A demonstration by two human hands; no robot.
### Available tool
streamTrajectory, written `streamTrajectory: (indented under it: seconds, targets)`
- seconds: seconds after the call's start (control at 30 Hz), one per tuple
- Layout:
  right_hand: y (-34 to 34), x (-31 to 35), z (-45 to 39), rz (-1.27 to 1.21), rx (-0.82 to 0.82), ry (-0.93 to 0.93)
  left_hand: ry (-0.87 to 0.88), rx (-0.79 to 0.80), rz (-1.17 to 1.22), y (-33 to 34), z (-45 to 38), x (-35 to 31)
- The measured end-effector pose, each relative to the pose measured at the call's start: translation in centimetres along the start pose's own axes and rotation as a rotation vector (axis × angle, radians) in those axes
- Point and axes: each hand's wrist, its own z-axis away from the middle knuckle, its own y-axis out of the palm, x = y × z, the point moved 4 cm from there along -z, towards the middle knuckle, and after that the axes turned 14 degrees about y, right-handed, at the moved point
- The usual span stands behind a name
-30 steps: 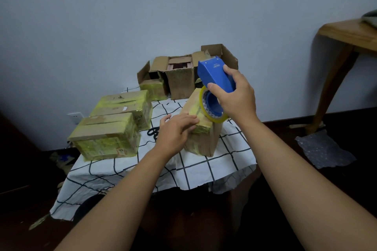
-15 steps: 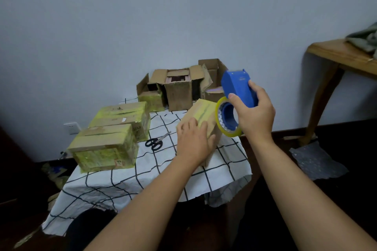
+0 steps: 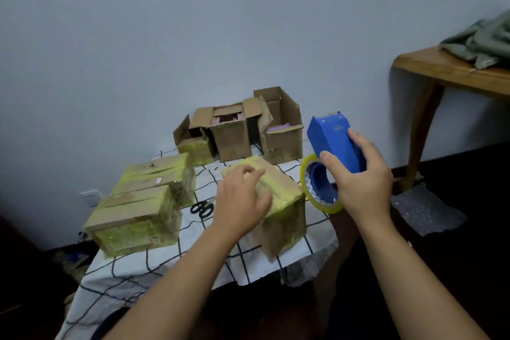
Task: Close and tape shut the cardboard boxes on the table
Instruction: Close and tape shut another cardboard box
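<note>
Taped box (image 3: 278,201) lies on the table (image 3: 154,265) near its right edge, long axis running front-right to back-left. Left hand (image 3: 240,201) rests on top, fingers blurred, loosely spread. Right hand (image 3: 361,182) grips the dispenser (image 3: 331,143), nose up, beside the box.

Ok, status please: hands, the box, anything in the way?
Left hand open on box. Right hand grips tape dispenser, off the box. Scissors beside box, not blocking.

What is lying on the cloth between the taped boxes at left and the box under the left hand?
Black scissors, shown in the head view, lie there on the checked cloth.
</note>
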Motion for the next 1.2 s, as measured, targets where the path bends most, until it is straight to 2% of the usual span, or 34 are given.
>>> streamTrajectory:
  seconds: [0.1, 0.2, 0.3, 0.37, 0.53, 0.6, 0.7, 0.93, 1.07, 1.2]
  targets:
    - [-0.8, -0.7, 0.8, 0.000, -0.014, 0.026, 0.025, 0.208, -0.003, 2.7, -0.5, -3.9]
    - [-1.5, -1.5, 1.5, 0.017, -0.003, 0.040, 0.103, 0.240, -0.072, 3.0, -1.0, -3.8]
    - [-1.8, -2.5, 1.8, 0.032, 0.024, 0.060, 0.117, 0.283, -0.029, 2.5, -0.7, -1.8]
    - [-1.7, -3.1, 2.2, 0.040, 0.047, 0.073, 0.073, 0.235, 0.085, 1.9, -0.1, -0.4]
    - [-1.0, -4.3, 3.8, 0.052, 0.124, 0.105, -0.081, -0.028, 0.339, 0.7, 4.3, 2.4]
    - [-0.6, -4.7, 4.5, 0.067, 0.157, 0.108, -0.108, -0.081, 0.431, 0.8, 5.6, 3.0]
    - [0.1, -4.9, 5.6, 0.088, 0.202, 0.113, -0.118, -0.047, 0.465, 0.8, 5.5, 3.5]
    - [1.0, -4.9, 7.2, 0.078, 0.263, 0.103, -0.130, 0.142, 0.517, 0.2, 5.0, 4.6]
    - [1.3, -4.8, 7.8, 0.060, 0.291, 0.104, -0.199, 0.104, 0.693, 0.5, 5.8, 4.4]
    - [1.6, -4.7, 8.2, 0.055, 0.307, 0.093, -0.349, -0.038, 0.880, 0.9, 5.6, 3.5]
